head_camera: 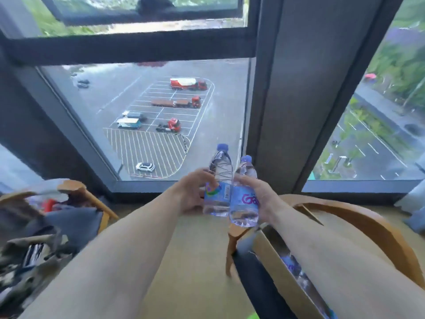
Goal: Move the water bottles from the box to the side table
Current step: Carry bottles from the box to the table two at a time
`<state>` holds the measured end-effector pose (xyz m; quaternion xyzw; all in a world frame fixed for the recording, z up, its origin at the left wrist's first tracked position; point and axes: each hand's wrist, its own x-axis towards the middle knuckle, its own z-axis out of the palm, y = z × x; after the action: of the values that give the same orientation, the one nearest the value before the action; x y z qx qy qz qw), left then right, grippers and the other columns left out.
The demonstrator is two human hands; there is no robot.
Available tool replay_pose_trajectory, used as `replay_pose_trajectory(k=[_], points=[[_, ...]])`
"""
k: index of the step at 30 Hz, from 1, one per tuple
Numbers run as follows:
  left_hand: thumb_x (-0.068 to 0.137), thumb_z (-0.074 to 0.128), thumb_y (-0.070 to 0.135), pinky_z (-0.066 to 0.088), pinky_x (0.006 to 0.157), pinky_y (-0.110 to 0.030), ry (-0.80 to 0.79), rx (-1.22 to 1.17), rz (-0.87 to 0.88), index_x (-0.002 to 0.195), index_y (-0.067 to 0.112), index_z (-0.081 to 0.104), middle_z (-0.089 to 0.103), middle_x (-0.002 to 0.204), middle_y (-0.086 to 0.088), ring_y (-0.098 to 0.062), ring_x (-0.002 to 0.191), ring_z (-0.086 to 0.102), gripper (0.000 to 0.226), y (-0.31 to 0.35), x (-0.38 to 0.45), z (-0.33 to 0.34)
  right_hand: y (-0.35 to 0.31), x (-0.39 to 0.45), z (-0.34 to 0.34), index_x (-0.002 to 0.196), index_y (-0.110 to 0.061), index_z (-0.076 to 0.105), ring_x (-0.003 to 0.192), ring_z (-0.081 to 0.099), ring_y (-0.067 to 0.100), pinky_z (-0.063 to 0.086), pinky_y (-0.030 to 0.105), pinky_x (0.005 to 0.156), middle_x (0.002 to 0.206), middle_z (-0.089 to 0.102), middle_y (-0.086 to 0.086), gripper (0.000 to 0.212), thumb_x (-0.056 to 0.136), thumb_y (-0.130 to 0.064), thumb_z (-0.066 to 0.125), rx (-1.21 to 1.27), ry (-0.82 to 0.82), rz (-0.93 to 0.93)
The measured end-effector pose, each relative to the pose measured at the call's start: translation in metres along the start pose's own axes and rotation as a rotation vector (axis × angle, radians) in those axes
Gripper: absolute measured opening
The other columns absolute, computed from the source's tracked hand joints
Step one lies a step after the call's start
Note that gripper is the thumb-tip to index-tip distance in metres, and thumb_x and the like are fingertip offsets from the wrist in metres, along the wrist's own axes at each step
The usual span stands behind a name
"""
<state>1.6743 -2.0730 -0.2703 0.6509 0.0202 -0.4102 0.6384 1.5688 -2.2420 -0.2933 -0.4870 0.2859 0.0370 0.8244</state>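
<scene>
2 water bottles are up in front of the window, touching: left hand [192,192] grips the left bottle [218,184], right hand [264,195] the right bottle [245,196]. cardboard box [279,268] sits at 5 o'clock, more bottles inside.

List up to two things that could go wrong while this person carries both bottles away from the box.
1. The left bottle and right bottle touch in mid-air; knocking together could loosen the left hand or right hand.
2. The box sits under the right forearm; swinging back might catch its edge.
</scene>
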Motion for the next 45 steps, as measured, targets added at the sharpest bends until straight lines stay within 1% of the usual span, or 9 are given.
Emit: replay_pose_trajectory(k=[2,5,11,15,18,22,25,32,45], points=[[0.065,0.056,-0.001,0.052,0.087,-0.047,0.051,-0.075,0.012,0.093,0.01,0.061,0.055,0.104,-0.017,-0.035,0.094,0.061,0.031,0.002,-0.037,-0.041,0.011,-0.008,0.05,0.112,-0.005,0.074,0.091,0.074,0.041,0.063,0.047,0.074,0.111,0.073,0.027,0.037,0.08,-0.024,0.077,0.012,-0.145,0.017],[0.079,0.053,0.007,0.052,0.084,-0.041,0.085,-0.15,0.022,0.1,0.004,0.061,0.059,0.108,-0.022,-0.035,0.09,0.063,0.023,-0.004,-0.093,-0.104,0.033,-0.018,0.126,0.106,-0.009,0.081,0.09,0.075,0.037,0.062,0.044,0.072,0.108,0.075,0.023,0.025,0.094,-0.021,0.063,0.002,-0.373,0.067],[0.085,0.072,0.025,0.039,0.114,-0.061,0.255,-0.224,0.158,0.129,0.005,0.065,0.063,0.134,-0.028,-0.049,0.125,0.059,0.048,-0.033,-0.207,-0.232,0.092,-0.044,0.28,0.136,-0.003,0.06,0.116,0.063,0.046,0.049,0.058,0.105,0.131,0.062,0.032,0.058,0.083,-0.022,0.074,-0.204,-0.552,0.082],[0.079,0.083,0.04,0.052,0.102,-0.057,0.423,-0.345,0.248,0.111,0.011,0.076,0.07,0.124,-0.025,-0.044,0.113,0.068,0.043,-0.062,-0.287,-0.303,0.144,-0.07,0.377,0.11,-0.008,0.074,0.079,0.074,0.036,0.061,0.041,0.07,0.099,0.074,0.023,0.047,0.069,-0.027,0.086,-0.358,-0.654,0.096],[0.076,0.086,0.044,0.062,0.079,-0.051,0.543,-0.446,0.263,0.098,0.013,0.081,0.076,0.108,-0.021,-0.04,0.093,0.075,0.038,-0.088,-0.349,-0.349,0.184,-0.096,0.446,0.118,-0.008,0.069,0.082,0.071,0.037,0.059,0.047,0.078,0.103,0.072,0.028,0.049,0.075,-0.027,0.084,-0.444,-0.701,0.087],[0.076,0.085,0.043,0.051,0.101,-0.061,0.775,-0.523,0.312,0.114,0.011,0.072,0.074,0.113,-0.025,-0.041,0.101,0.072,0.052,-0.127,-0.422,-0.405,0.237,-0.133,0.528,0.115,-0.002,0.07,0.074,0.072,0.037,0.061,0.041,0.064,0.103,0.073,0.031,0.048,0.075,-0.025,0.085,-0.537,-0.812,0.091],[0.082,0.08,0.038,0.044,0.107,-0.064,0.94,-0.626,0.354,0.128,0.005,0.065,0.066,0.122,-0.033,-0.041,0.101,0.064,0.059,-0.158,-0.468,-0.44,0.278,-0.162,0.583,0.113,0.001,0.07,0.075,0.069,0.039,0.06,0.047,0.07,0.096,0.069,0.032,0.047,0.076,-0.023,0.084,-0.576,-0.915,0.15],[0.083,0.075,0.045,0.054,0.065,-0.033,1.246,-0.786,0.371,0.093,0.01,0.065,0.067,0.069,-0.012,-0.028,0.059,0.064,0.038,-0.231,-0.581,-0.512,0.383,-0.221,0.704,0.104,-0.002,0.068,0.064,0.071,0.032,0.059,0.038,0.057,0.083,0.072,0.021,0.039,0.076,-0.022,0.084,-0.67,-1.158,0.271],[0.081,0.077,0.046,0.057,0.059,-0.032,1.728,-0.954,0.381,0.095,0.012,0.068,0.071,0.071,-0.01,-0.026,0.056,0.068,0.038,-0.296,-0.76,-0.637,0.527,-0.336,0.926,0.115,0.001,0.063,0.061,0.068,0.031,0.058,0.039,0.057,0.081,0.07,0.019,0.056,0.071,-0.026,0.085,-0.879,-1.579,0.469]])
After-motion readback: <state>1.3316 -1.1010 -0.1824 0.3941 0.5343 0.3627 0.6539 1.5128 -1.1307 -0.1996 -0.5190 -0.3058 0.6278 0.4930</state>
